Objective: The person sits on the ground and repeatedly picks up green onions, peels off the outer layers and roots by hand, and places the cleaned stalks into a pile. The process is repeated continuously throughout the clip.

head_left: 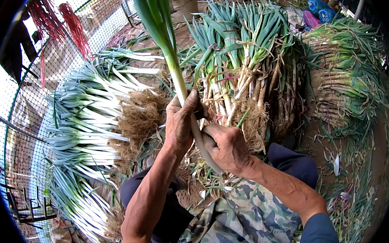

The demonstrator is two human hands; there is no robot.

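At centre, the left hand's point(179, 121) fingers are closed around one long green onion point(179, 83), leaves upward; the right hand point(230, 147) is curled at its lower end, grip unclear. Outward: white-stalked onions point(99, 105) lie left, brown-stalked bundles point(257, 78) ahead, camouflage cloth point(251, 217) below.

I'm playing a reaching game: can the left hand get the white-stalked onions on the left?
Probably not yet: the left hand is wrapped around a long onion, though nothing seems to block its way to the white-stalked onions.

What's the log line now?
left hand: grips green onion; right hand: at its lower stalk; leftward: green onion pile; ahead: tied bundles
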